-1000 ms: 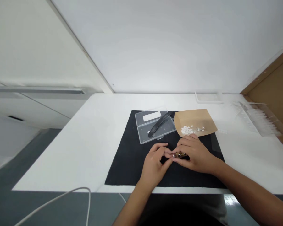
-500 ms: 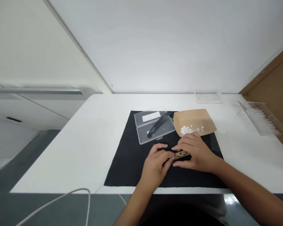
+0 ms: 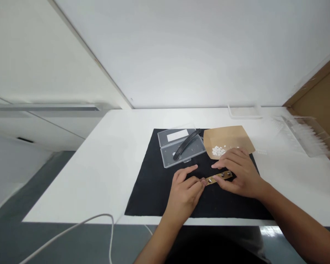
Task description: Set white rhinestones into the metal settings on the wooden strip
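Note:
A narrow gold strip [image 3: 218,177] with small silver studs lies just above the black mat [image 3: 154,190], held at both ends. My left hand [image 3: 184,194] pinches its left end with fingers closed. My right hand [image 3: 238,174] grips the right part, fingers curled over it. Behind the hands, a brown paper tray [image 3: 227,140] holds several small white beads [image 3: 218,150]. A clear plastic case [image 3: 180,147] lies open on the mat with a curved black piece [image 3: 186,145] resting across it.
The mat lies on a white table [image 3: 99,172] against a white wall. A clear rack [image 3: 308,136] sits at the far right beside a brown board [image 3: 319,99]. A clear holder [image 3: 243,112] stands at the back. A white cable [image 3: 71,231] hangs below the front edge.
The hands have drawn apart, so more of the gold strip shows between them. My right hand has shifted right and slightly away from me; my left forefinger has lifted.

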The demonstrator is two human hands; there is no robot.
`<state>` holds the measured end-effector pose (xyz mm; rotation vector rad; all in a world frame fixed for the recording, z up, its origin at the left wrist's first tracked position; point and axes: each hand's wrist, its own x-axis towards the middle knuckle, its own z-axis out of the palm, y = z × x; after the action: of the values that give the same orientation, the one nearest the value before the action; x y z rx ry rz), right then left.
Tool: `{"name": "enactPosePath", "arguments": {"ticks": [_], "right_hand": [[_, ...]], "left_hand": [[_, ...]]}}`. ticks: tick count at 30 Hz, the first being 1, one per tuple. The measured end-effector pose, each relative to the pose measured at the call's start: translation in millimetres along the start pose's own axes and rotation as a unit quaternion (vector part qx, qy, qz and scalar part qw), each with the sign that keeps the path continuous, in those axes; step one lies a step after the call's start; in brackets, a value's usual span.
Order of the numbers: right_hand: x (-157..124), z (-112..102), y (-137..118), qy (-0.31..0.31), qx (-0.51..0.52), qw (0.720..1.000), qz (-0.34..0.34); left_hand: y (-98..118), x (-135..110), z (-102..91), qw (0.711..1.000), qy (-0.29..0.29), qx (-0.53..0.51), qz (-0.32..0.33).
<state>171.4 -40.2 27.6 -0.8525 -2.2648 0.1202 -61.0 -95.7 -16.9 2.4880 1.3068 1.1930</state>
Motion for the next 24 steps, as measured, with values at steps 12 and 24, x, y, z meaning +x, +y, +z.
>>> {"name": "enactPosePath", "arguments": {"ticks": [12, 24], "right_hand": [[1.6, -2.2, 2.4, 0.005, 0.004, 1.000, 0.007], [1.8, -3.1, 11.2, -0.001, -0.028, 0.999, 0.026]], "left_hand": [[6.2, -0.5, 0.3, 0.999, 0.001, 0.024, -0.030], [5.2, -1.2, -3.0, 0.999, -0.007, 0.013, -0.047]]}}
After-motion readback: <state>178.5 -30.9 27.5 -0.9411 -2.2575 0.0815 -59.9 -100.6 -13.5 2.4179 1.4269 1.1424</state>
